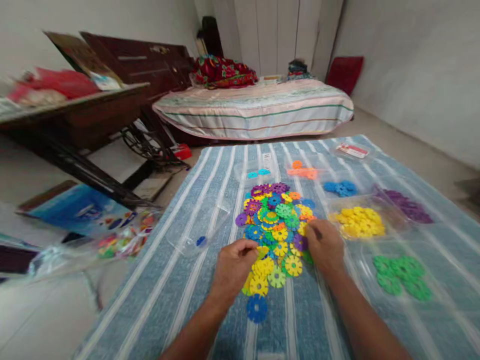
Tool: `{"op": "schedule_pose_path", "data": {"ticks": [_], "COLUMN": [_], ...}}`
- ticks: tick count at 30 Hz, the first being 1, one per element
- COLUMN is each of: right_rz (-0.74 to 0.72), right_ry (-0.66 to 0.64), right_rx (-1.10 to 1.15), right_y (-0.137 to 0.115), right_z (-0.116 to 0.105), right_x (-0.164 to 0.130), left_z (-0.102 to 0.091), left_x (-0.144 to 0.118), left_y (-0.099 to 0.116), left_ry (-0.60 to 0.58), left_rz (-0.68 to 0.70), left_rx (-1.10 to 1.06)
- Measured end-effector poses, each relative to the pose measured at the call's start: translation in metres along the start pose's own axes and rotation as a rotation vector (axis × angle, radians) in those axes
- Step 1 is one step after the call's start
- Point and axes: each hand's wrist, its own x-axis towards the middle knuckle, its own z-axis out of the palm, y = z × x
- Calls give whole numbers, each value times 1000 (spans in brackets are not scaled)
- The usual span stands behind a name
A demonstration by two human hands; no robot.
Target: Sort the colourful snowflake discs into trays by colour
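On the striped blue mat [210, 280], both hands work the mixed pile of flower discs [275, 225]: left hand [232, 265] pinches a yellow one shut, right hand [325, 246] curls closed over another, colours already grouped aside like the yellow heap [358, 222]

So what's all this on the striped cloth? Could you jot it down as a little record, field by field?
surface: blue-and-white striped cloth spread on the floor
centre: mixed heap of colourful plastic flower-shaped discs
left hand: fingers curled at the heap's near-left edge, on yellow discs
right hand: resting on the heap's right edge
sorted groups: yellow discs, green discs, purple discs, blue discs, orange discs
stray: one blue disc nearest the camera
behind: striped bed, dark wooden table
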Motion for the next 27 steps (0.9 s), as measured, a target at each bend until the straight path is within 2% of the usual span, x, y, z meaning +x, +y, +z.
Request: {"op": "schedule_pose_path", "data": {"ticks": [4,9,15,19,25,27], "right_rz": [-18,-31,-23,-18,49,73], "right_ry": [26,58,54,33,18,21], "right_rx": [12,31,23,27,8,-9], "right_y": [-1,-1,-3,-3,-3,-2], "right_z": [-1,-1,-1,-2,-2,-1], "right_x": [0,0,0,1,-1,-2], "left_z": [-2,0,14,45,116,126], "left_x": [2,8,26,43,56,56], "left_y": [1,4,27,52,103,115], "left_ry": [4,68,52,-37,-310,-375], "left_rz": [1,20,175,335,513,585], "left_rx": [-35,-65,-21,30,10,12]}}
